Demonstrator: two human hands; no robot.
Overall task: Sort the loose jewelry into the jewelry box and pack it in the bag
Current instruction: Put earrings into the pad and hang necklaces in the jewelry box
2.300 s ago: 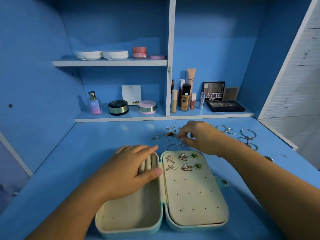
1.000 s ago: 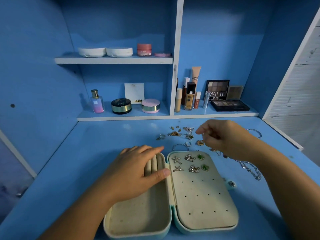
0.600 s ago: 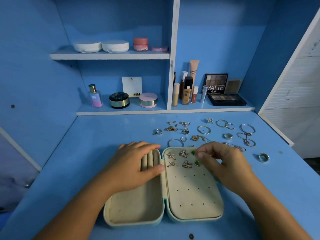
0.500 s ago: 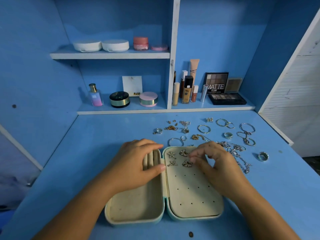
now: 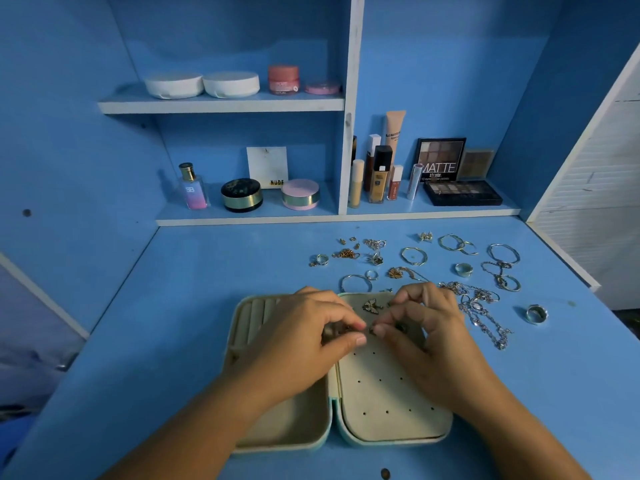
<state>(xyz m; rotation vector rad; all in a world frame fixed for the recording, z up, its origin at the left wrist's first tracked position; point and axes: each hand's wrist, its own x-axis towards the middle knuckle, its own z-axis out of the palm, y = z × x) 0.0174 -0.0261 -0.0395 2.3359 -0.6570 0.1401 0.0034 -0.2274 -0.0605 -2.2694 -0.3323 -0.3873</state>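
Observation:
An open teal jewelry box [image 5: 388, 424] with cream lining lies on the blue desk, its holed earring panel on the right. A butterfly earring [image 5: 372, 305] is pinned near the panel's top. My left hand [image 5: 304, 344] and my right hand [image 5: 426, 334] meet over the panel's upper part, fingertips pinching a small earring [image 5: 370, 330] between them; most of it is hidden. Loose jewelry lies beyond the box: rings [image 5: 322, 259], hoops [image 5: 414, 256], bangles [image 5: 504, 252] and a silver chain [image 5: 485, 320].
A wide silver ring [image 5: 536, 312] lies at the right. Cosmetics stand on the low shelf: perfume bottle [image 5: 192, 188], compacts [image 5: 241, 195], foundation tubes [image 5: 379, 174], eyeshadow palette [image 5: 462, 192]. White jars [image 5: 202, 84] sit on the upper shelf. No bag is visible.
My left hand left the ring rolls and moved right to the earring panel. My right hand came down from the loose pile onto the panel, and both hands now pinch at one spot.

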